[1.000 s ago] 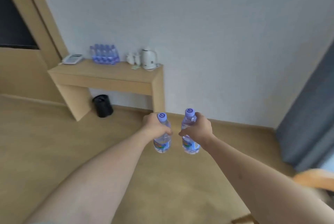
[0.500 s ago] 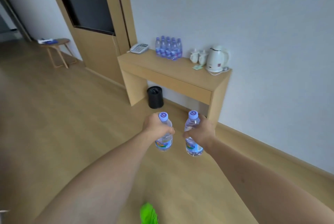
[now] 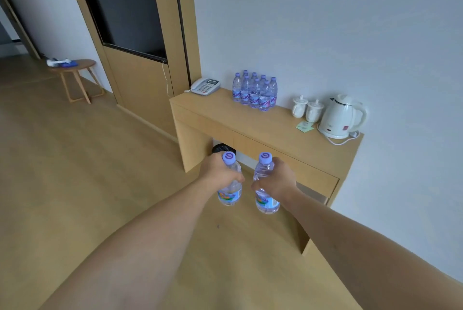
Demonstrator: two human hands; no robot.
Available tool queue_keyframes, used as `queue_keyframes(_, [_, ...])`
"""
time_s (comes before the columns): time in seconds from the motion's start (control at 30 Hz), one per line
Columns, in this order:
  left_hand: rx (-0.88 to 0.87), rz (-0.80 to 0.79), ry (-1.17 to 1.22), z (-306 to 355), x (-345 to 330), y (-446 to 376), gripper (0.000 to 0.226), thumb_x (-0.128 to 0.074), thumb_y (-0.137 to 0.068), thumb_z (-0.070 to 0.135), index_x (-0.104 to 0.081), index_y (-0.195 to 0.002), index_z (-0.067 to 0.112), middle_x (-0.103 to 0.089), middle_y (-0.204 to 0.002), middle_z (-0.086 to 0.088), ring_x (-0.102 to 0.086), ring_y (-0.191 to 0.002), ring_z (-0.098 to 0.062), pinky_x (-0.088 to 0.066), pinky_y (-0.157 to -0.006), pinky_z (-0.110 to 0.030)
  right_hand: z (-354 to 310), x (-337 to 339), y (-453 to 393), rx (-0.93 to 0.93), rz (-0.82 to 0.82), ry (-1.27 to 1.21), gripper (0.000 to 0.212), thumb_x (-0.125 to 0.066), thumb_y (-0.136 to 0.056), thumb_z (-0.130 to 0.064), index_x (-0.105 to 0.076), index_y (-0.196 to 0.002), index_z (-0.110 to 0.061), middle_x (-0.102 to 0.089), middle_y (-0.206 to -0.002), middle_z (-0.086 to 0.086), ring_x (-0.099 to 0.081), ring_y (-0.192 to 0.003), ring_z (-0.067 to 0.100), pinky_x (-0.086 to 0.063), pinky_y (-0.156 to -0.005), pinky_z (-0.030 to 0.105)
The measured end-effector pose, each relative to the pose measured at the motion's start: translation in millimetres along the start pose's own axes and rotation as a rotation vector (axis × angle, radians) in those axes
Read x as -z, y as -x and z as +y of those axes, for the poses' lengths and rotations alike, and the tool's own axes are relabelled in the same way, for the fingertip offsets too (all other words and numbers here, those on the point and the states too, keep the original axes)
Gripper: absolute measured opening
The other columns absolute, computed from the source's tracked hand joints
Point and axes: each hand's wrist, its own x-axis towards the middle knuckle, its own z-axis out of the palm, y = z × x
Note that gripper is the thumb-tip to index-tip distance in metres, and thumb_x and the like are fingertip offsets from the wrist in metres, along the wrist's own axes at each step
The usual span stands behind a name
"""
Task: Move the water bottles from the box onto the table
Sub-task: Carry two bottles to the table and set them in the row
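Note:
My left hand (image 3: 218, 172) grips a clear water bottle (image 3: 230, 193) with a purple cap, held upright in the air. My right hand (image 3: 278, 179) grips a second such bottle (image 3: 266, 202) right beside it. Both bottles hang in front of the wooden table (image 3: 225, 111) that stands against the white wall. A cluster of several purple-capped bottles (image 3: 255, 91) stands on the table near its back edge. The box is not in view.
On the table are a white telephone (image 3: 205, 86) at the left end, two white cups (image 3: 307, 109), a small card (image 3: 304, 126) and a white kettle (image 3: 339, 116) at the right. A black bin (image 3: 220, 147) sits under it. A small round side table (image 3: 75, 69) stands far left.
The view has swung left and closed in on the table, which now looks larger and nearer. Both hands still hold their bottles side by side.

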Motion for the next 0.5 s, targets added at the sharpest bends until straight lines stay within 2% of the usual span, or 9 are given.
queue_keyframes(0.17, [0.030,0.024,-0.014,-6.8,21.3,-86.6,0.036,-0.088,-0.047,0.026,-0.061,-0.070,0.020,-0.065,-0.075,0.006,-0.062,-0.070,-0.013,-0.055,-0.061,-0.028,-29.3,-28.6,-76.7,-0.006,-0.024,0.027,0.062,-0.089,-0.052,-0.019,-0.055,-0.104,-0.023,-0.065,-0.094,-0.007,-0.062,-0.090,0.021,-0.049,-0.067,0.031])
queue_keyframes(0.3, [0.048,0.033,-0.019,-16.0,26.9,-163.8,0.042,-0.088,-0.046,0.028,-0.054,-0.069,0.022,-0.060,-0.078,0.006,-0.057,-0.069,-0.015,-0.047,-0.059,-0.024,-39.1,-55.5,-151.0,0.006,-0.044,0.061,0.062,-0.090,-0.050,-0.022,-0.055,-0.101,-0.024,-0.062,-0.089,-0.009,-0.062,-0.085,0.019,-0.051,-0.067,0.032])
queue_keyframes(0.4, [0.058,0.028,-0.037,-21.2,28.8,-228.4,0.040,-0.088,-0.046,0.032,-0.056,-0.069,0.024,-0.063,-0.076,0.009,-0.059,-0.068,-0.012,-0.042,-0.054,-0.022,-46.4,-74.8,-220.7,-0.035,-0.047,0.038,0.060,-0.090,-0.048,-0.024,-0.055,-0.096,-0.025,-0.061,-0.086,-0.009,-0.059,-0.075,0.011,-0.048,-0.062,0.030])
queue_keyframes(0.5, [0.052,0.026,-0.052,-24.1,30.7,-303.7,0.036,-0.088,-0.048,0.033,-0.061,-0.071,0.023,-0.065,-0.075,0.009,-0.061,-0.069,-0.012,-0.043,-0.054,-0.022,-56.5,-92.7,-301.4,-0.035,-0.032,0.013,0.059,-0.088,-0.047,-0.023,-0.055,-0.096,-0.024,-0.061,-0.088,-0.006,-0.058,-0.074,0.011,-0.046,-0.058,0.028])
